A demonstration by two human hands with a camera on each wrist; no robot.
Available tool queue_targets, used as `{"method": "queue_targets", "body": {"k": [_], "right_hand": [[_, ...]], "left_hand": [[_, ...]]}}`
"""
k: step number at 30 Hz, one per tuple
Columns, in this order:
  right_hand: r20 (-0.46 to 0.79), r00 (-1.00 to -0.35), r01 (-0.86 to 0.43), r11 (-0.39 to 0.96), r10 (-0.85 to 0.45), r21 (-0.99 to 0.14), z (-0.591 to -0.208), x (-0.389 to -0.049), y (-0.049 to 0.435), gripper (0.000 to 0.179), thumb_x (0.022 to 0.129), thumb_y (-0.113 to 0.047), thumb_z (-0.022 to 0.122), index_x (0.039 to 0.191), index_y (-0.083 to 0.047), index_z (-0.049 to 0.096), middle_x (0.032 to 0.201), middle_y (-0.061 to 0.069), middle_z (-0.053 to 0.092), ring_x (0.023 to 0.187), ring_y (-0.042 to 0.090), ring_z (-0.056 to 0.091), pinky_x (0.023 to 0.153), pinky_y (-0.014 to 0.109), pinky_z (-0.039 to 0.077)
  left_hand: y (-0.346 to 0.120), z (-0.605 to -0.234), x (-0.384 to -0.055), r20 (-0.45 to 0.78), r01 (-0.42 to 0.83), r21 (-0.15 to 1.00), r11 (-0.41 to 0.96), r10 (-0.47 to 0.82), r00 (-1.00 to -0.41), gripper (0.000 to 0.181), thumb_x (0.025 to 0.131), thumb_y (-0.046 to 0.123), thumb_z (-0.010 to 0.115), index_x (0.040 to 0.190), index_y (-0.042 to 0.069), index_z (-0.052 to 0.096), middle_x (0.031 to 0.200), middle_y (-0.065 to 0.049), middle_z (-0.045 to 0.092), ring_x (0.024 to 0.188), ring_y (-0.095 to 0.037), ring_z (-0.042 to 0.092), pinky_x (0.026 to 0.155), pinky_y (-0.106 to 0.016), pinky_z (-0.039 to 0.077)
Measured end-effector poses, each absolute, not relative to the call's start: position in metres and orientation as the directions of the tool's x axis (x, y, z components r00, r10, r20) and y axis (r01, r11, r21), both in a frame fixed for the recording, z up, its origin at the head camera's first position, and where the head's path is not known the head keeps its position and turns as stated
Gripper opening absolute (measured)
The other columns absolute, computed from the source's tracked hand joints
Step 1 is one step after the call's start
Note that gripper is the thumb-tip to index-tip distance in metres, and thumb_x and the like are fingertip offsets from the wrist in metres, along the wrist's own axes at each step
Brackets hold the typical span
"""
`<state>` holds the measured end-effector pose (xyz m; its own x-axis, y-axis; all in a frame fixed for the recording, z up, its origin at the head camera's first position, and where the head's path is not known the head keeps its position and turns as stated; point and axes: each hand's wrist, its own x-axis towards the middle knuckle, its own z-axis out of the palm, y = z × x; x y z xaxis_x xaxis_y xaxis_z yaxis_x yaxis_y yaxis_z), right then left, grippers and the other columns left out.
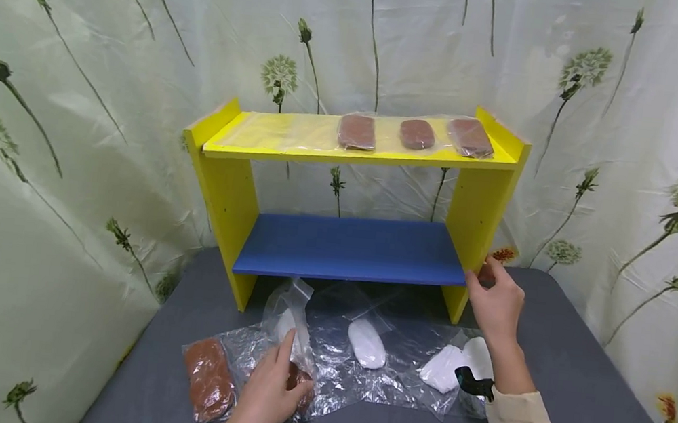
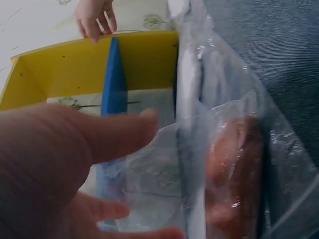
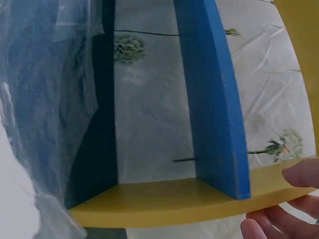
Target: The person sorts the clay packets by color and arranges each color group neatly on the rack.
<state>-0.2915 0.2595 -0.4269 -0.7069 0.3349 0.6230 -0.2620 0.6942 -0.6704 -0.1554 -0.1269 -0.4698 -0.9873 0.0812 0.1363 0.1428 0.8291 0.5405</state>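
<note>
A small shelf unit stands on the table, with yellow side panels (image 1: 486,215), a yellow top board (image 1: 284,145) and a blue lower board (image 1: 350,247). My right hand (image 1: 498,305) grips the right panel near the blue board, thumb in front and fingers round the outer side. In the right wrist view the thumb (image 3: 301,173) lies along the yellow edge. My left hand (image 1: 273,389) hovers with loose, spread fingers over a brown slab (image 1: 301,378) in clear plastic, part of it hidden by the hand. Just beyond the fingers is a white piece (image 1: 286,325) in a zip bag (image 1: 301,289).
Three wrapped brown slabs, one of them a rounded slab (image 1: 416,134), lie on the top board. Before the unit, clear plastic holds a brown slab (image 1: 209,377) at left and white pieces (image 1: 366,343) at middle and right. A flowered curtain (image 1: 354,49) hangs behind.
</note>
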Motion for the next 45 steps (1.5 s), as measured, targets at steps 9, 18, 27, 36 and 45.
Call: {"method": "queue_targets", "body": {"k": [9, 18, 27, 36, 45], "right_hand": [[0.627, -0.705, -0.258, 0.705, 0.33, -0.661, -0.431, -0.293, 0.261, 0.028, 0.089, -0.014, 0.077, 0.116, -0.008, 0.071, 0.094, 0.011, 0.074, 0.085, 0.027, 0.069, 0.065, 0.03, 0.047], [0.6, -0.733, -0.248, 0.697, 0.319, -0.673, -0.435, -0.294, 0.262, 0.027, 0.091, -0.009, 0.074, 0.117, -0.006, 0.069, 0.098, 0.017, 0.073, 0.09, 0.036, 0.067, 0.075, 0.051, 0.05], [0.605, -0.733, -0.255, 0.699, 0.311, -0.668, -0.437, -0.294, 0.264, 0.029, 0.09, -0.007, 0.074, 0.119, -0.005, 0.069, 0.098, 0.019, 0.073, 0.09, 0.037, 0.067, 0.077, 0.055, 0.05], [0.607, -0.734, -0.258, 0.701, 0.306, -0.665, -0.436, -0.297, 0.263, 0.029, 0.09, -0.005, 0.074, 0.118, -0.005, 0.069, 0.098, 0.017, 0.073, 0.089, 0.035, 0.068, 0.077, 0.055, 0.05], [0.592, -0.747, -0.249, 0.698, 0.303, -0.671, -0.442, -0.298, 0.262, 0.029, 0.09, -0.008, 0.074, 0.119, -0.006, 0.07, 0.094, 0.016, 0.073, 0.087, 0.033, 0.067, 0.073, 0.051, 0.048]], "left_hand": [[-0.138, -0.482, -0.157, 0.005, 0.343, 0.423, 0.839, 0.376, -0.927, 0.083, 0.076, 0.033, 0.089, 0.146, 0.01, 0.049, 0.14, -0.022, 0.05, 0.132, -0.051, 0.038, 0.091, -0.067, 0.046], [-0.157, -0.485, -0.163, 0.103, 0.581, 0.182, 0.794, 0.572, -0.814, 0.063, 0.073, -0.005, 0.077, 0.13, 0.02, 0.066, 0.13, -0.006, 0.061, 0.112, -0.03, 0.055, 0.088, -0.047, 0.053], [-0.16, -0.49, -0.166, 0.073, 0.522, 0.294, 0.801, 0.525, -0.848, 0.057, 0.082, 0.0, 0.076, 0.131, 0.026, 0.064, 0.137, -0.007, 0.056, 0.129, -0.056, 0.041, 0.086, -0.08, 0.039], [-0.168, -0.494, -0.174, 0.122, 0.589, 0.245, 0.77, 0.579, -0.807, 0.05, 0.086, 0.016, 0.08, 0.132, 0.029, 0.065, 0.13, -0.001, 0.06, 0.113, -0.031, 0.054, 0.076, -0.054, 0.053], [-0.174, -0.49, -0.176, 0.097, 0.634, 0.231, 0.738, 0.631, -0.77, 0.057, 0.079, 0.003, 0.076, 0.128, 0.03, 0.068, 0.123, 0.008, 0.062, 0.101, -0.02, 0.053, 0.071, -0.04, 0.051]]}}
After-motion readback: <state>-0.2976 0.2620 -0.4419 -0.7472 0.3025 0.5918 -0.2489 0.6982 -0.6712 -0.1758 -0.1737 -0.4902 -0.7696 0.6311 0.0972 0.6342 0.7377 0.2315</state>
